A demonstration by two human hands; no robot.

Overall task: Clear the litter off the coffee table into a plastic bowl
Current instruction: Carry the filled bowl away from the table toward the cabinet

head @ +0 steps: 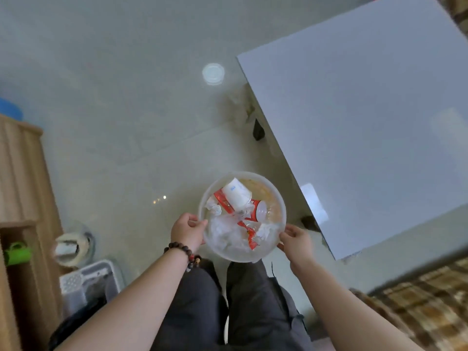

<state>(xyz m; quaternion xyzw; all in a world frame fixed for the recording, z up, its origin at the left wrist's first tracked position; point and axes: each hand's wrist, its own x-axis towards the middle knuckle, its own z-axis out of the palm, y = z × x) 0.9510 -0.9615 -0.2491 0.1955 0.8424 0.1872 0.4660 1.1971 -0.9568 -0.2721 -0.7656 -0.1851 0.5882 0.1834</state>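
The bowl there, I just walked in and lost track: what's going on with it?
A person holds the bowl by its rim with both hands, left hand and right hand, over their legs beside the table. It holds litter: a white cup, red wrappers and crumpled tissue. The tabletop in view looks bare. A round lid lies on the floor.

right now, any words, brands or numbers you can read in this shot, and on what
White cup in the bowl: small blue print, too blurred to read.
Red wrappers in the bowl: pale markings, too blurred to read.
Nothing else shows any text.
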